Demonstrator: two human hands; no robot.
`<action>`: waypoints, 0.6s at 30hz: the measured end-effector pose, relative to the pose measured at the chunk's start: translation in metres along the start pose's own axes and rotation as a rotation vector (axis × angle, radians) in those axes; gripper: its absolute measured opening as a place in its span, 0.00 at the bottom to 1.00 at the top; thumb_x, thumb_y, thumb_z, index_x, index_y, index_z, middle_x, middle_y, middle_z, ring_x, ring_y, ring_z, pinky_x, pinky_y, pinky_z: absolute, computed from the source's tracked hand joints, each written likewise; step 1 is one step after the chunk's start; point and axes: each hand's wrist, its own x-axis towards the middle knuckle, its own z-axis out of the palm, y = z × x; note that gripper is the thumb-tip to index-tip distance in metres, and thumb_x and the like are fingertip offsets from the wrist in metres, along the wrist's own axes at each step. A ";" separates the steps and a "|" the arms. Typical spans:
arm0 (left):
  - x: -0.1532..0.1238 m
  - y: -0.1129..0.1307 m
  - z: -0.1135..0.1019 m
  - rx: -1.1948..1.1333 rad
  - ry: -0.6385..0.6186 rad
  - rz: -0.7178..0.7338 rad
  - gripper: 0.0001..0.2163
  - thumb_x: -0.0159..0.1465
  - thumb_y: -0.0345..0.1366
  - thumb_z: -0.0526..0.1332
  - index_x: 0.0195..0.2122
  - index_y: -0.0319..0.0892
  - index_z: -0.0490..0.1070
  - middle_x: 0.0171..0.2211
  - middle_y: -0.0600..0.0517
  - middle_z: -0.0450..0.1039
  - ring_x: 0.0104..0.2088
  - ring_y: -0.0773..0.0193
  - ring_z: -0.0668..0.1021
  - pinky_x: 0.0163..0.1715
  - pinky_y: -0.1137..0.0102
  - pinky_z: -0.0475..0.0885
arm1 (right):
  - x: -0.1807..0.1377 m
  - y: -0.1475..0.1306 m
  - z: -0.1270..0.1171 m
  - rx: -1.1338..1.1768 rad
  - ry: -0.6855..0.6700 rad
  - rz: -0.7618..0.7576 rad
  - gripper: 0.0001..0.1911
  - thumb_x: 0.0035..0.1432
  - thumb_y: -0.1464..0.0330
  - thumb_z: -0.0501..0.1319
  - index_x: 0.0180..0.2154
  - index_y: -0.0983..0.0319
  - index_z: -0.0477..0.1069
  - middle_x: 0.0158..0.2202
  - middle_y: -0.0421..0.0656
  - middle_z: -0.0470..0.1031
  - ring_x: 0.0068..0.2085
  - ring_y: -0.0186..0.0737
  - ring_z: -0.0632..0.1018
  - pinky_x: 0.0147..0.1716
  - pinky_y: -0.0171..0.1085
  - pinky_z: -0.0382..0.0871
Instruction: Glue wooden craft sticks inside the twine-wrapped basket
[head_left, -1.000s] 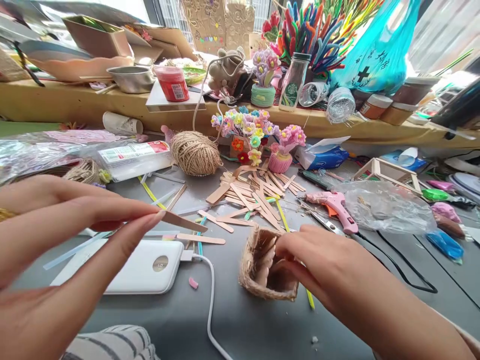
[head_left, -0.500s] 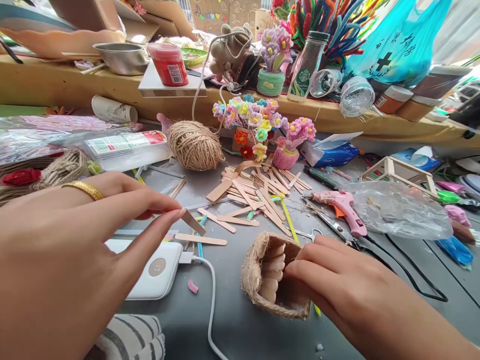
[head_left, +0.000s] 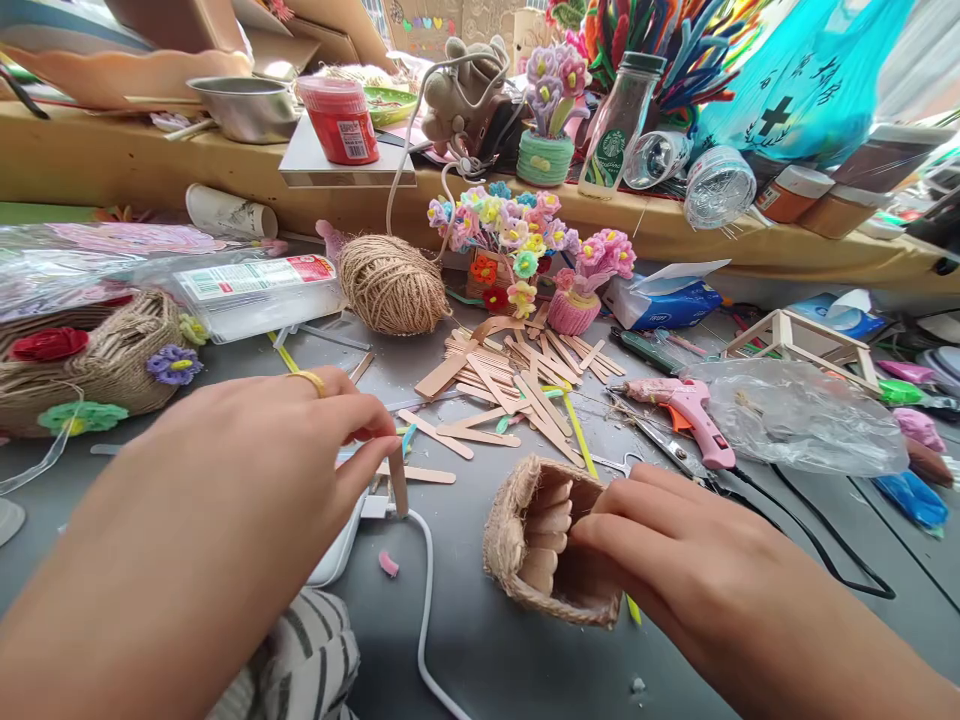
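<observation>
Between thumb and forefinger, my left hand [head_left: 285,480] pinches a short wooden craft stick [head_left: 398,482], its lower end pointing down over the white cable [head_left: 426,600]. My right hand [head_left: 697,560] grips the right wall of a small twine-wrapped box [head_left: 506,530], fingertips inside its open top. Several rounded craft stick ends [head_left: 545,540] stand in a row along the box's inner left side. Part of the box's right side is hidden by my fingers. A white power bank [head_left: 337,555] lies partly under my left hand.
Loose craft sticks [head_left: 480,385] lie heaped mid-table, behind the box. A ball of twine [head_left: 394,285] and pipe-cleaner flowers [head_left: 517,240] stand farther back. To the right are a pink glue gun [head_left: 701,420], scissors [head_left: 660,440] and a crumpled plastic bag [head_left: 795,420].
My left hand has moved right toward the box, and the craft stick in it has turned from slanted to nearly upright. My right hand and the box stay almost in place.
</observation>
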 end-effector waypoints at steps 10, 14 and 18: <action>0.011 0.003 0.023 0.192 -0.037 0.105 0.09 0.59 0.39 0.56 0.30 0.47 0.76 0.31 0.46 0.77 0.27 0.52 0.76 0.24 0.65 0.59 | -0.001 0.001 0.002 0.040 0.001 0.076 0.16 0.58 0.78 0.48 0.30 0.60 0.72 0.27 0.39 0.71 0.28 0.35 0.69 0.25 0.33 0.61; 0.006 0.014 0.010 0.004 0.183 0.178 0.10 0.59 0.39 0.58 0.37 0.44 0.76 0.34 0.48 0.76 0.29 0.51 0.77 0.27 0.63 0.63 | 0.001 0.002 -0.003 0.064 0.015 0.126 0.13 0.60 0.76 0.51 0.34 0.59 0.73 0.30 0.39 0.73 0.30 0.34 0.72 0.28 0.33 0.64; 0.005 0.038 -0.003 -0.334 0.288 0.273 0.09 0.62 0.38 0.57 0.36 0.44 0.76 0.34 0.53 0.77 0.34 0.59 0.78 0.32 0.68 0.66 | 0.002 0.006 -0.017 0.104 0.201 0.106 0.08 0.59 0.74 0.56 0.34 0.59 0.73 0.31 0.37 0.75 0.33 0.31 0.74 0.32 0.30 0.65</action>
